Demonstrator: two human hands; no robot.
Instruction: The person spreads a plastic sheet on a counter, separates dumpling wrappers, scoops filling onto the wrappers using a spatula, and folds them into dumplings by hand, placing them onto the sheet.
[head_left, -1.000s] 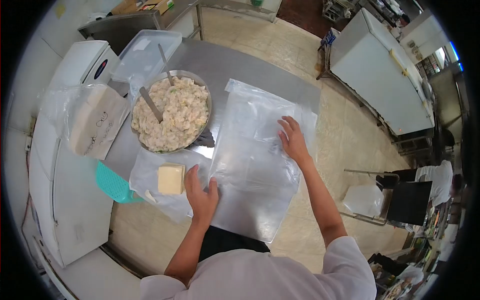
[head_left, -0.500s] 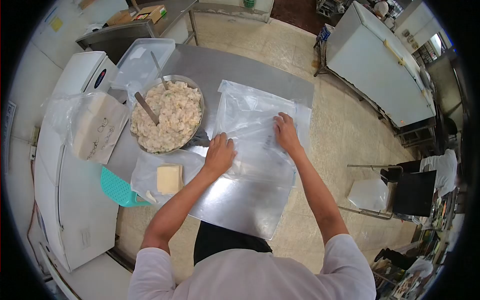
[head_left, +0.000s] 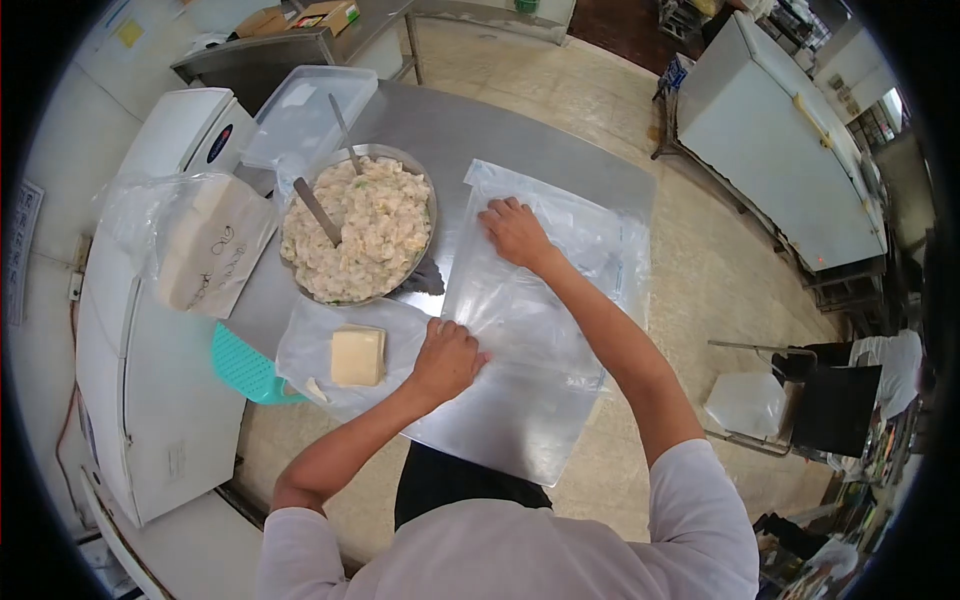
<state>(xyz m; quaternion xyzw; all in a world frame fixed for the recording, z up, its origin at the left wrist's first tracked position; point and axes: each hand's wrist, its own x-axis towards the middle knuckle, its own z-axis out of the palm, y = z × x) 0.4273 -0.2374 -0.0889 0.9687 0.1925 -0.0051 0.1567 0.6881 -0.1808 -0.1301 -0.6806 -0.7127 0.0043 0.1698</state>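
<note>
A clear plastic sheet (head_left: 570,270) lies wrinkled over the steel table. My left hand (head_left: 448,362) is at its near left edge, fingers curled down on the plastic, and creases fan out from there. Farther up, my right hand (head_left: 515,232) rests on the sheet near its left side, fingers spread and bent. Left of the sheet stands a round metal bowl (head_left: 433,225) full of a pale, chunky filling (head_left: 360,230) with green flecks. Two flat metal utensils (head_left: 318,212) stick out of it. A stack of square pale wrappers (head_left: 357,355) sits on another plastic piece beside my left hand.
A clear plastic lid (head_left: 315,115) lies behind the bowl. At left are a bagged paper package (head_left: 215,245) with handwriting, a white freezer (head_left: 165,400) and a teal basket (head_left: 245,365). A chair (head_left: 835,405) and a large white chest (head_left: 770,150) stand at right.
My right hand has slid leftward over the sheet, toward its far left part. My left hand has drawn back toward me along the sheet's left edge. The camera view has shifted slightly.
</note>
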